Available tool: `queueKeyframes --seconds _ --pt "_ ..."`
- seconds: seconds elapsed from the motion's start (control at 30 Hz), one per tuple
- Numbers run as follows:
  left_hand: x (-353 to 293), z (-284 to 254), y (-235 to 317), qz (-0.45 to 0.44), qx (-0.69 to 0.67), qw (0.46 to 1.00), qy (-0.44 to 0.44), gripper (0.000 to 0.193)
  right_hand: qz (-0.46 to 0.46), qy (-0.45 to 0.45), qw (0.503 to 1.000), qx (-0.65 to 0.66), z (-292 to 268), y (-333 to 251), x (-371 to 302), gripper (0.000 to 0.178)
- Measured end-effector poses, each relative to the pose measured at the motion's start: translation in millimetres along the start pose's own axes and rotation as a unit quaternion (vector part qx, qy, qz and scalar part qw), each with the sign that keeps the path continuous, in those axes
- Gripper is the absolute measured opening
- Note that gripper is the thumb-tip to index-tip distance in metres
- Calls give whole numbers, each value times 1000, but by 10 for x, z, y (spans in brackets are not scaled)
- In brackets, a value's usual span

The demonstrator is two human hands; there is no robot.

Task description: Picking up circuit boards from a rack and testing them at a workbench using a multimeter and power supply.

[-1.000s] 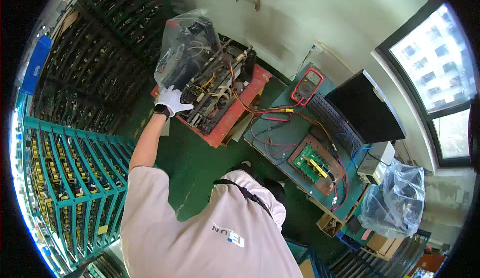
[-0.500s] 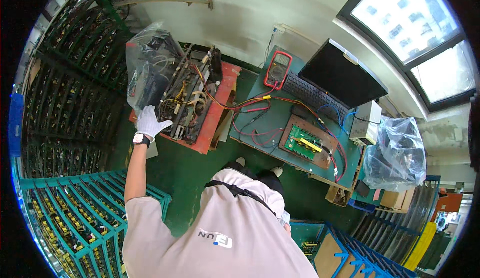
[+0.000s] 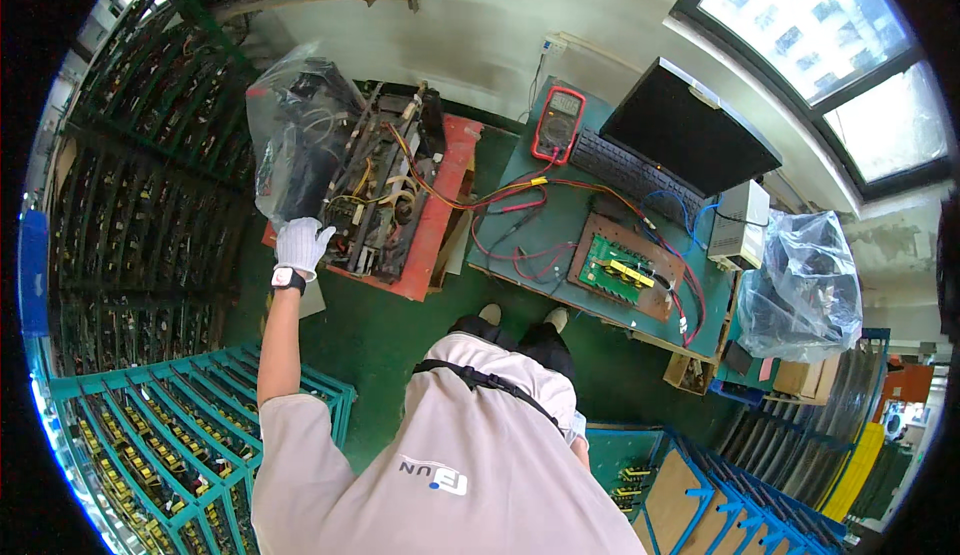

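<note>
My left hand [image 3: 301, 248], in a white knitted glove with a dark watch at the wrist, reaches to the near left end of an opened machine unit [image 3: 385, 190]. The thumb stands apart from the fingers, and nothing shows held in them. Clear plastic sheeting [image 3: 290, 150] drapes over the dark part of the unit just beyond the fingertips. The unit, with exposed boards and wires, rests on a red board [image 3: 455, 160]. Only a sliver of my right hand [image 3: 578, 426] shows beside my torso; its fingers are hidden.
On the green bench [image 3: 520, 245] are a red multimeter [image 3: 558, 125], a keyboard [image 3: 635, 180], a monitor [image 3: 690, 125] and a green circuit board [image 3: 612, 268]. Cables [image 3: 480, 201] run from bench to unit. Racks of boards [image 3: 150, 435] stand at left; a plastic-wrapped item [image 3: 803, 285] sits at right.
My left hand has shifted slightly right in the picture, and its fingers look less spread. The view has moved a little. The unit and the bench items stay in place.
</note>
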State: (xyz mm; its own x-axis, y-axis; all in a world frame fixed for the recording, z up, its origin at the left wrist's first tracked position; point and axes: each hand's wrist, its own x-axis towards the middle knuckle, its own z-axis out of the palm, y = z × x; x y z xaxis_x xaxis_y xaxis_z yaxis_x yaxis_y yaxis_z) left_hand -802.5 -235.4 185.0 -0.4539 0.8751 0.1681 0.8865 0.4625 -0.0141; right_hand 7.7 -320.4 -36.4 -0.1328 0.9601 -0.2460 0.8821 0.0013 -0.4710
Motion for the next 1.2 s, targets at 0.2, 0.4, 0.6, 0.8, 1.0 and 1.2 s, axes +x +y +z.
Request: queueKeyframes --seconds 0.2,0.4,0.6,0.8,1.0,1.2 --pt "-13 -2 -86 34 26 999 15 38 4 -6 1000 21 -24 49 -87 15" --pt "48 -107 -20 40 59 995 -63 47 8 -11 999 46 24 65 -155 16" --pt "160 -131 -93 56 74 986 -142 55 6 -14 997 72 53 81 -122 16" --pt "192 -176 -67 24 70 976 -205 62 1 -18 995 97 93 80 -59 16" --pt "239 -215 -41 25 68 968 -240 67 -9 -24 992 122 120 69 53 16" --pt "106 12 -292 69 14 989 -131 60 -19 -30 988 150 143 -18 169 16"
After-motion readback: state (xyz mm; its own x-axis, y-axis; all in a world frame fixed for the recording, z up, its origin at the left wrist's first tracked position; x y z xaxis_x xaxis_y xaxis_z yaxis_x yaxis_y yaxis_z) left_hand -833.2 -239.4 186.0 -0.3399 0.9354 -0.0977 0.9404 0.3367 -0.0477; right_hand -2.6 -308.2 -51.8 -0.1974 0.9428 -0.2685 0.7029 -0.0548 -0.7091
